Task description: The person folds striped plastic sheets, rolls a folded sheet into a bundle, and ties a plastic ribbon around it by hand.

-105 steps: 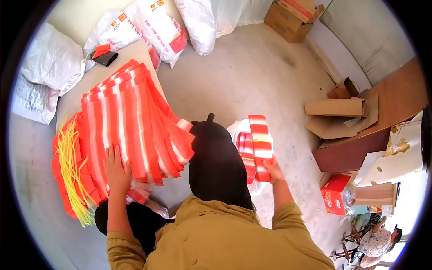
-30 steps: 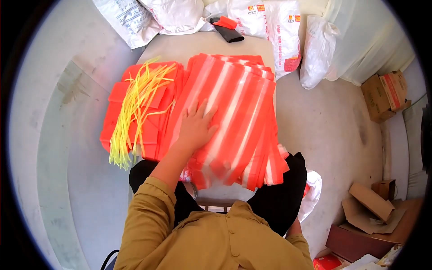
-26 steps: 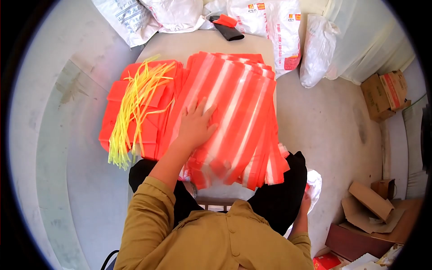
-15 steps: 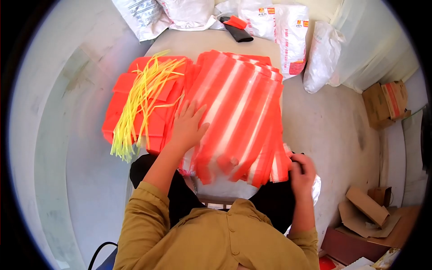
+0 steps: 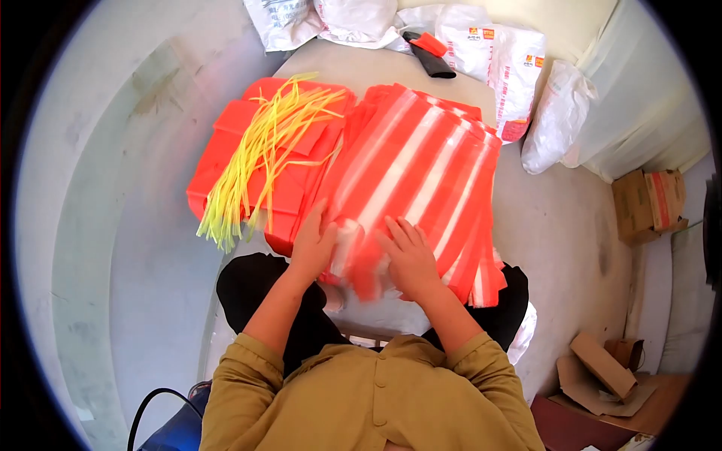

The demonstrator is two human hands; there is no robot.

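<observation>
Head view: both hands now lie on the near end of the striped bags [image 5: 421,180], a thick stack of red-and-white sheets fanned across the table [image 5: 353,68] and hanging over its near edge above the lap. Half a second ago the right hand [image 5: 410,259] was off at the stack's right corner; it has come in to the middle, fingers spread flat and released on the top sheet. The left hand [image 5: 312,244] has slid from the stack's centre toward its left edge, fingers curled at the border as if lifting a sheet; whether it grips one I cannot tell. So the work has turned to the top bag, both hands engaged. Left of the stack, yellow ties [image 5: 263,150] lie over plain red bags [image 5: 226,158]; white sacks [image 5: 519,68] stand behind
</observation>
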